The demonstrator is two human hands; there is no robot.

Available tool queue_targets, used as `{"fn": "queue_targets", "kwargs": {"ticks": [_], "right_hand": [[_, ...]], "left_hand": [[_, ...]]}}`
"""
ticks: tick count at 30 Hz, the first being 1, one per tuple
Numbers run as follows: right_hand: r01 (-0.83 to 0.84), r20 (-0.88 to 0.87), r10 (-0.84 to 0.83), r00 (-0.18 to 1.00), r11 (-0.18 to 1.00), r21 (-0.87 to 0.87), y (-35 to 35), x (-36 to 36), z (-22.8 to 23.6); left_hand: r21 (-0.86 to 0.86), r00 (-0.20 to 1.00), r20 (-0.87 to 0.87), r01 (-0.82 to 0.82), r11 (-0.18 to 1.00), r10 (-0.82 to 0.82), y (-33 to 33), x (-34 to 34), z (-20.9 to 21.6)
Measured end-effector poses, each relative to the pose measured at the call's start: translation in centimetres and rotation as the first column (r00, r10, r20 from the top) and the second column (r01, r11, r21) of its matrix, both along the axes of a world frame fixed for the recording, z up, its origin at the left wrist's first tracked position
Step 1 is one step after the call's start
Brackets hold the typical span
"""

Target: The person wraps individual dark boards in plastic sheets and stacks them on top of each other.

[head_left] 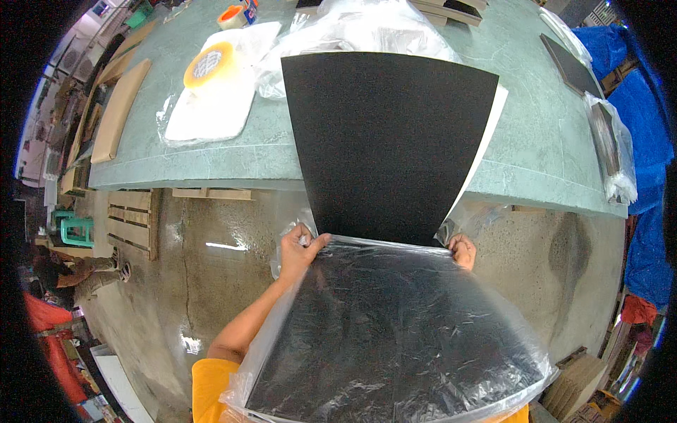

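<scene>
Around a flat black panel (395, 137), 2 hands (300, 252) hold crinkled film (409, 331).

No text, label, number or sign can be read here.

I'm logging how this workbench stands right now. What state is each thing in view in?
Black sheet: upper part bare, lower part under plastic
Clear plastic: wrinkled, drawn over the sheet's lower part
Left hand: gripping the plastic's edge
Right hand: gripping the plastic's edge
Yellow roll: lying on its side face
White stack: flat on the table, under the roll
Loose plastic: crumpled
</scene>
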State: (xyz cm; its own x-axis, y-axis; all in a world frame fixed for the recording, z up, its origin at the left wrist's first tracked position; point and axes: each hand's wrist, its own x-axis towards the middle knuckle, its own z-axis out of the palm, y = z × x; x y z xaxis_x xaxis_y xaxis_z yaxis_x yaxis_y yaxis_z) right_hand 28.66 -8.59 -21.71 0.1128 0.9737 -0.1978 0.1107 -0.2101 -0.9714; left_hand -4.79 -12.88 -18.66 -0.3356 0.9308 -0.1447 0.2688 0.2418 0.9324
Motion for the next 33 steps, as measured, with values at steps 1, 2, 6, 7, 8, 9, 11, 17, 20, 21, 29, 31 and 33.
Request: {"fn": "queue_targets", "kwargs": {"ticks": [1, 2, 6, 7, 8, 9, 11, 17, 20, 21, 29, 31, 33], "right_hand": [[0.006, 0.002, -0.006, 1.0, 1.0, -0.029, -0.1, -0.2, 0.9], [-0.072, 0.148, 0.061, 0.987, 0.995, 0.068, -0.5, 0.1, -1.2], [-0.194, 0.554, 0.159, 0.817, 0.981, 0.004, 0.1, 1.0, -6.1], [-0.13, 0.6, 0.164, 0.783, 0.986, -0.1, 0.9, 0.9, -5.5], [-0.279, 0.652, 0.291, 0.7, 0.952, -0.125, 2.2, 1.2, -1.5], [-0.282, 0.609, 0.295, 0.737, 0.952, -0.12, 3.3, 0.7, 3.9], [-0.335, 0.301, 0.357, 0.884, 0.934, -0.126, 4.0, -0.9, 15.6], [-0.969, 0.014, 0.982, -0.189, -0.189, 0.16, 1.0, -6.3, 17.1], [-0.973, 0.196, 0.98, 0.02, 0.064, -0.221, 2.1, -7.1, 11.5], [-0.893, 0.098, 0.98, 0.172, 0.197, -0.404, 2.3, -5.1, 7.4], [-0.876, 0.31, 0.84, 0.444, 0.48, -0.047, 5.4, -9.5, 13.4], [-0.708, 0.213, 0.676, 0.705, 0.689, 0.155, 6.2, -10.8, 15.5], [-0.697, 0.102, 0.69, 0.717, 0.701, 0.153, 7.9, -11.1, 18.9]], "left_hand": [[-0.023, 0.998, -0.055, 0.025, 0.999, -0.026, 0.3, -0.1, -0.1], [-0.047, 0.993, -0.109, 0.05, 0.998, -0.055, 0.8, -0.2, -0.2], [-0.265, 0.981, -0.128, 0.108, 0.958, -0.146, 1.1, -2.5, -4.8], [-0.23, 0.948, -0.245, 0.149, 0.962, -0.205, 1.9, -3.4, -4.0], [-0.22, 0.901, -0.355, 0.18, 0.959, -0.25, 2.0, -4.2, -2.4], [-0.216, 0.842, -0.451, 0.221, 0.951, -0.298, 2.3, -4.5, -0.4], [-0.303, 0.787, -0.24, 0.495, 0.814, -0.568, 3.9, -4.2, 11.4], [0.316, -0.165, 0.323, 0.947, -0.058, -0.932, 1.4, 2.2, 19.2], [-0.171, 0.352, -0.068, 0.918, 0.358, -0.934, 2.6, 3.2, 5.7], [-0.316, 0.469, -0.113, 0.819, 0.48, -0.876, 3.5, 2.5, 3.3], [0.436, 0.641, -0.383, 0.76, 0.482, -0.665, 8.4, 7.7, 14.4], [0.428, 0.66, -0.365, 0.745, 0.512, -0.656, 9.5, 6.2, 17.2], [0.578, 0.788, -0.104, 0.544, 0.608, -0.607, 10.2, 5.0, 15.5]]}}
